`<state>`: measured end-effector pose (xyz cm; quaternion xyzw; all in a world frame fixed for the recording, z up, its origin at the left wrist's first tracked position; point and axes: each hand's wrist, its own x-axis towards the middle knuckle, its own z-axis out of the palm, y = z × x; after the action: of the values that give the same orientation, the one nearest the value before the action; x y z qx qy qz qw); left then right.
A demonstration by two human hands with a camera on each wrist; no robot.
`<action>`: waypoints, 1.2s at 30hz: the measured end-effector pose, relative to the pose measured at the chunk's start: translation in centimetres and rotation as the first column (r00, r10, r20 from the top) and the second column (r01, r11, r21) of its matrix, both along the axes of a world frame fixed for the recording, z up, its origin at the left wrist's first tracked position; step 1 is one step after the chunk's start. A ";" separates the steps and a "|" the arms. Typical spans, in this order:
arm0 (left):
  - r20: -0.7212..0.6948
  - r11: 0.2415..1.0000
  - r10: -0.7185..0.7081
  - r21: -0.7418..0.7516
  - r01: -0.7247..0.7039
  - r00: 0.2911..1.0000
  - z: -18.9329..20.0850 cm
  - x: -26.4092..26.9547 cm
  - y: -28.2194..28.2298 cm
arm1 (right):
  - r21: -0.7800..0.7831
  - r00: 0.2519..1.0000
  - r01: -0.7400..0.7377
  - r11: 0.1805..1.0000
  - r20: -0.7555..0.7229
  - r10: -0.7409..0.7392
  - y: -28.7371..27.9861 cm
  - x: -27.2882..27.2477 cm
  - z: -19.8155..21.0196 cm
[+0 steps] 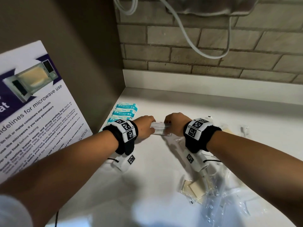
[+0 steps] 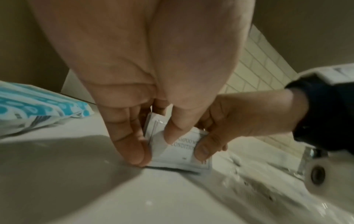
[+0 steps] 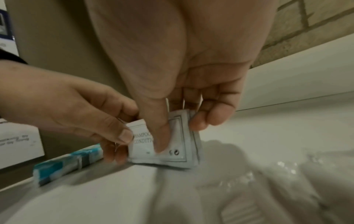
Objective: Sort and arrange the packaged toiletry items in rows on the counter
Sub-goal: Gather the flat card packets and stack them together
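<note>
Both hands meet over a small stack of white shampoo/conditioner sachets (image 1: 161,129) at the back-left of the pale worktop (image 1: 213,108), just right of a column of blue-and-white wipe packs (image 1: 125,110) already lined up by the side panel. The left hand (image 1: 145,127) pinches the stack's left edge, thumb on top and fingers curled beneath it; the right hand (image 1: 176,124) pinches the right edge, thumb pressed across the printed face, fingers curled behind. In the wrist views the stack's lower edge sits on or just above the worktop; which, the frames can't settle. It looks to be more than one sachet, edges slightly fanned.

Step in hand, as judged: squaring or splitting the sachets to start a second row beside the wipes. To do it well, the person should keep the stack's bottom edge tapped against the worktop so the sachets align, peel one at a time w/ the thumb rather than sliding the lot, and lay each flat, print up, parallel to the wipe packs w/ an even gap. Slick foil may slip, so a light pinch at the corners suits better than a squeeze mid-pouch.

Still unsorted near the right forearm: clear crinkled wrappers (image 1: 229,199) and cream-coloured packets (image 1: 195,190), loosely heaped. A microwave-use poster (image 1: 32,112) leans at left.
</note>
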<state>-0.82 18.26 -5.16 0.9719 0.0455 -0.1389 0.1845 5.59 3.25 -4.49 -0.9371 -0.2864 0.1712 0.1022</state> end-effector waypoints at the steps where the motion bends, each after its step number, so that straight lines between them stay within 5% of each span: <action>1: -0.016 0.999 0.031 -0.039 -0.032 0.999 0.2 0.3 0.3 | 0.001 1.000 0.014 1.000 -0.010 -0.014 0.0 0.4 0.1; 10: -0.029 0.940 0.235 -0.246 -0.235 0.972 1.3 5.0 3.1 | 0.117 0.954 0.191 0.975 -0.256 -0.156 1.7 5.3 1.2; 16: -0.090 0.933 0.273 -0.217 -0.286 0.958 0.2 8.7 4.2 | 0.177 0.900 0.310 0.934 -0.370 -0.229 2.7 8.4 0.6; 23: -0.102 0.921 0.290 -0.240 -0.307 0.952 -1.2 11.0 4.6 | 0.137 0.884 0.376 0.917 -0.350 -0.310 2.9 9.1 0.1; 36: -0.036 0.972 0.230 -0.044 -0.232 0.972 -1.1 11.7 4.5 | 0.080 0.924 0.332 0.940 -0.228 -0.307 2.8 9.4 -0.4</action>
<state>10.92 22.78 -6.22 0.9530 0.1577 -0.1326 0.2220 15.02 6.03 -4.84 -0.9401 -0.1265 0.2339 0.2134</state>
